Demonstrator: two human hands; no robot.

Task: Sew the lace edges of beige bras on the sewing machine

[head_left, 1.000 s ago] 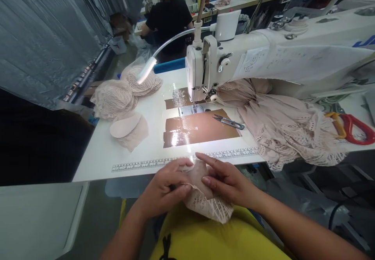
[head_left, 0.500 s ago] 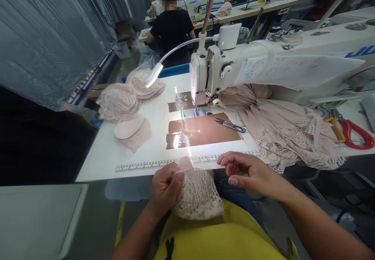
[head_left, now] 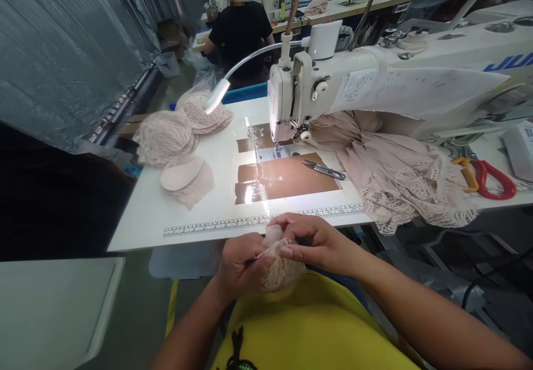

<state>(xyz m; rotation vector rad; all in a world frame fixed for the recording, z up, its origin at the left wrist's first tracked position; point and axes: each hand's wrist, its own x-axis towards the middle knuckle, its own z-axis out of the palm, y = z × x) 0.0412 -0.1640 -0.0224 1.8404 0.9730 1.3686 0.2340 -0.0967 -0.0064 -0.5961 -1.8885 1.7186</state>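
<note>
Over my lap, at the table's front edge, both hands hold a beige lace piece point(head_left: 280, 274) with a pale sheer strip at its top. My left hand point(head_left: 241, 264) pinches its left side, thumb on top. From the right, my right hand point(head_left: 314, 242) grips the upper edge between thumb and fingers; part of the lace is hidden behind the hands. Beyond them stands a white sewing machine point(head_left: 287, 98), its needle area lit. Thread snips point(head_left: 325, 170) lie on the brown tape point(head_left: 287, 181) in front of the needle plate.
Stacked lace pieces point(head_left: 166, 136) and a pale oval pad point(head_left: 180, 177) lie on the left. Gathered beige lace fabric point(head_left: 391, 164) covers the right side, beside red-handled scissors point(head_left: 495, 180). A lamp point(head_left: 216, 96) hangs over the table point(head_left: 137, 214). A person point(head_left: 239, 31) sits farther back.
My right hand has moved left and closed on the lace piece, which it was apart from before. The lace is now more bunched between both hands. The view has shifted slightly.
</note>
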